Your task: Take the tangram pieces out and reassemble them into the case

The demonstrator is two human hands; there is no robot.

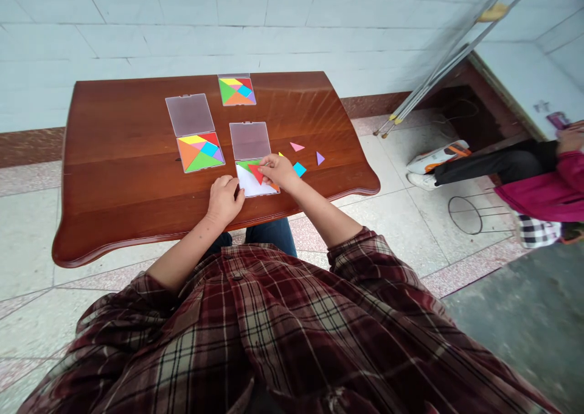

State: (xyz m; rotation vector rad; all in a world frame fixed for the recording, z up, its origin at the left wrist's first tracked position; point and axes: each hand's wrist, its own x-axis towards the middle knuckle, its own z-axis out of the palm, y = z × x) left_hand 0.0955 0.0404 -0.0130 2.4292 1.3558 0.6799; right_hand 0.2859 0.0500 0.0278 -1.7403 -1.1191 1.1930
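My right hand (279,171) pinches a red triangle tangram piece (256,172) over an open tangram case (249,188). A green piece (245,165) lies along the far side of the case's white base, and an orange piece (275,186) shows at its right, partly under my hand. The case's clear lid (250,139) is folded back. At the case's left edge rests my left hand (224,198), fingers loosely bent, with no piece visible in it. To the right lie a blue square (299,169), a pink triangle (297,147), a purple triangle (320,158) and a mostly hidden yellow piece (281,154).
Two filled tangram cases lie on the wooden table (118,158): one case (201,152) at left with its lid open, another case (237,90) at the back. Crutches (424,86) lean on the wall at right. A seated person (529,171) is at far right.
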